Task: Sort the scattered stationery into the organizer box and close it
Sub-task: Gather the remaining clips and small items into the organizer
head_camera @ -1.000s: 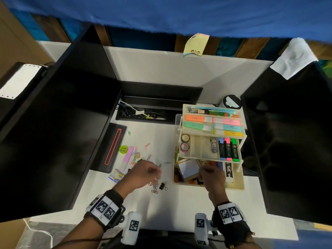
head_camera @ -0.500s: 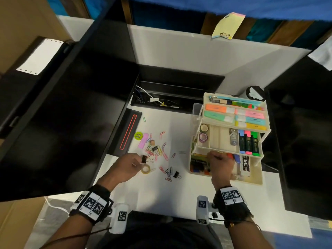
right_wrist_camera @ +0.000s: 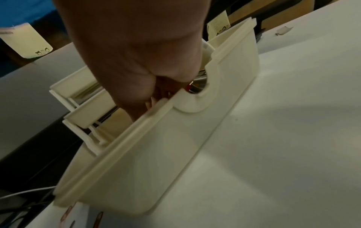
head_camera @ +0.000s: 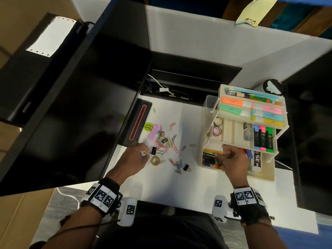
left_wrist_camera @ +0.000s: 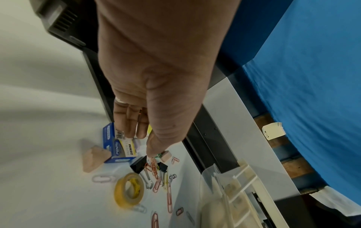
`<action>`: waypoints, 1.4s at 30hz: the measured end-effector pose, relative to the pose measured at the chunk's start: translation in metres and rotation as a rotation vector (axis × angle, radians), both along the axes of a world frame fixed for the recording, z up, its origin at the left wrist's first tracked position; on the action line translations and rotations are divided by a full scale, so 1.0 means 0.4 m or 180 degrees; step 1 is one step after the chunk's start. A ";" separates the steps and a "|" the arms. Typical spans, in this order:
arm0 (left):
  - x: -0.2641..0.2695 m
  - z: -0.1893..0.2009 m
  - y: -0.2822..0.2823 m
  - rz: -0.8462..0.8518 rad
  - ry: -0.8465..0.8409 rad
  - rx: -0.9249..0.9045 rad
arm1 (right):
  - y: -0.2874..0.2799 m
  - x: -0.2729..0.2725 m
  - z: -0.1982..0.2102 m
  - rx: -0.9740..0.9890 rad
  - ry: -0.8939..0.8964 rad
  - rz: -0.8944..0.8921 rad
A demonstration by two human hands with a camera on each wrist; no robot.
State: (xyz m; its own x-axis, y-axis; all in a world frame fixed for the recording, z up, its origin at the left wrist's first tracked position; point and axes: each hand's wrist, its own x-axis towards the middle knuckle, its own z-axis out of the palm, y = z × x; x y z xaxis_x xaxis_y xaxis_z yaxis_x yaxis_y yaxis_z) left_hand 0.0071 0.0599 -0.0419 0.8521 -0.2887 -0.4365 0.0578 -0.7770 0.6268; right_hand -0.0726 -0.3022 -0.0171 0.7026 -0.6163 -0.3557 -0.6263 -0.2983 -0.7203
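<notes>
- White desk [head_camera: 179, 186], black panels [head_camera: 71, 105] left and right, blue cloth [left_wrist_camera: 312, 77] behind; a yellow sticky note [head_camera: 255, 11] hangs at the back edge.
- Organizer box [head_camera: 265, 177] sits on the desk's right side, tiers fanned open, long axis running away from the person; highlighters [head_camera: 263, 139] in the middle tier lie along that same axis, caps toward the person.
- Vs 1 s ago: left hand [head_camera: 131, 159] has shifted left off the paper-clip pile [head_camera: 167, 142] to the pile's near-left edge, by the black panel. The tape roll [head_camera: 155, 160] it covered then is now exposed, flat on the desk just right of the hand.
- Left hand: fingers [left_wrist_camera: 126, 123] curled on a small blue clip box [left_wrist_camera: 117, 148] marked 28MM, thumb tip down at the clips. Looks like a pinch grip; box is still on the desk.
- A black binder clip [head_camera: 154, 150] lies just beside that box; another binder clip [head_camera: 186, 167] sits apart, nearer the organizer.
- Right hand [head_camera: 233, 160]: same spot as before, inside the bottom compartment at the box's near rim [right_wrist_camera: 148, 117]. Fingers curled; can't tell whether they hold anything, rim hides them.
- Green sharpener [head_camera: 148, 127] and pink eraser [head_camera: 153, 132] lie at the pile's far-left side.
</notes>
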 end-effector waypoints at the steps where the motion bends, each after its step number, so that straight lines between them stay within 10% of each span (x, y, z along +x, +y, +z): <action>1: 0.000 -0.003 0.001 -0.0006 -0.0007 0.0034 | 0.002 -0.001 -0.008 -0.0242 0.0068 0.0064; 9: 0.020 -0.006 0.006 0.0136 0.0037 0.0618 | 0.020 -0.008 0.026 -0.0908 0.0625 0.0517; 15: 0.013 -0.010 -0.008 0.0048 -0.0136 0.0878 | 0.161 0.069 0.186 -0.0951 -0.0215 0.1652; 25: -0.001 -0.036 -0.043 0.0165 -0.0250 0.0685 | 0.465 0.312 -0.064 -0.0795 0.0189 0.2998; 42: -0.036 0.033 -0.032 0.0521 0.0053 0.0570 | 0.542 0.375 -0.075 -0.1409 0.0927 0.2344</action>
